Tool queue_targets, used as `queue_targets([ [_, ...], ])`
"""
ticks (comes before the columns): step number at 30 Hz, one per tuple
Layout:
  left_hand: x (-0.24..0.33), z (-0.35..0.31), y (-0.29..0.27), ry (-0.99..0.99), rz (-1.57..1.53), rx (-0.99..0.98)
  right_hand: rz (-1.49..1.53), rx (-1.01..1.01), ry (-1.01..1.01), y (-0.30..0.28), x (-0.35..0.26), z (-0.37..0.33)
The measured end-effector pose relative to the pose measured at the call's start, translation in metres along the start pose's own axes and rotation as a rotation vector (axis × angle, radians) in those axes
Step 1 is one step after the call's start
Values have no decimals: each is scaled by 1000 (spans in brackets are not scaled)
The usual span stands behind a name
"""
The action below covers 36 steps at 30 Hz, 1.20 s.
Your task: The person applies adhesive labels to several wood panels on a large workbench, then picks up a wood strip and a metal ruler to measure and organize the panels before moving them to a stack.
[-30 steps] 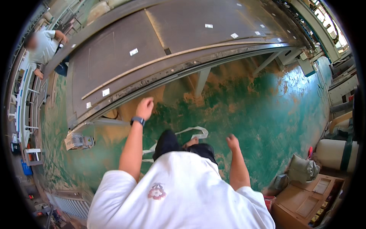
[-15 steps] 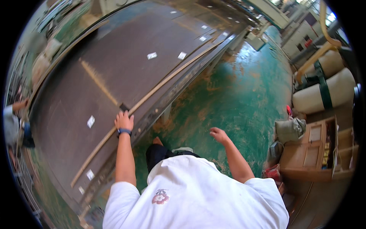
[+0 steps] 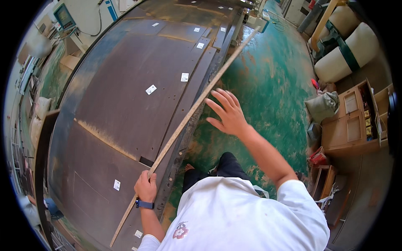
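My left hand [image 3: 146,187], with a dark watch on the wrist, grips a long thin wooden strip [image 3: 197,102] near its lower end. The strip runs diagonally from bottom left up to the top right, lying along the edge of a stack of large dark brown boards [image 3: 125,104]. My right hand [image 3: 226,112] is raised with fingers spread, just right of the strip's middle, holding nothing and not touching it. I wear a white shirt and dark trousers.
The green worn floor [image 3: 268,83] stretches to the right. Big white rolls with green straps [image 3: 347,46] lie at top right. A wooden cabinet [image 3: 354,121] and a grey sack [image 3: 322,106] stand at the right. Small white labels dot the boards.
The view has swung so the boards now fill the left. My left hand has closed on the wooden strip and lifted it; my right hand has risen toward the strip.
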<state>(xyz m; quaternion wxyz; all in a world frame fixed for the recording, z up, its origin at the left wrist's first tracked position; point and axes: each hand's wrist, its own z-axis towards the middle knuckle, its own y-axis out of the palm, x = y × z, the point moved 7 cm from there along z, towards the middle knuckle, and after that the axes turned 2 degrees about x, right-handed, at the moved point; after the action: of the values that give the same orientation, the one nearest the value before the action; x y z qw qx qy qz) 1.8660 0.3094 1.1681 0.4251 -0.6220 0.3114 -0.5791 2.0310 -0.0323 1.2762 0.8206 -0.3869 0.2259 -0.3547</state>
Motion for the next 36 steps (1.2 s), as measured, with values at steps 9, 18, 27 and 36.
queue_targets([
  [9,71,-2,22,-147,241,-169,270,-761,-116,123,93,-58],
  [18,221,18,134,-280,285,-380,487,-1175,254,92,242,-248],
  [27,420,205,158,-126,-319,256,896,-826,774,72,345,-209],
  [36,544,324,184,221,-1124,28,990,-436,537,76,444,-107],
])
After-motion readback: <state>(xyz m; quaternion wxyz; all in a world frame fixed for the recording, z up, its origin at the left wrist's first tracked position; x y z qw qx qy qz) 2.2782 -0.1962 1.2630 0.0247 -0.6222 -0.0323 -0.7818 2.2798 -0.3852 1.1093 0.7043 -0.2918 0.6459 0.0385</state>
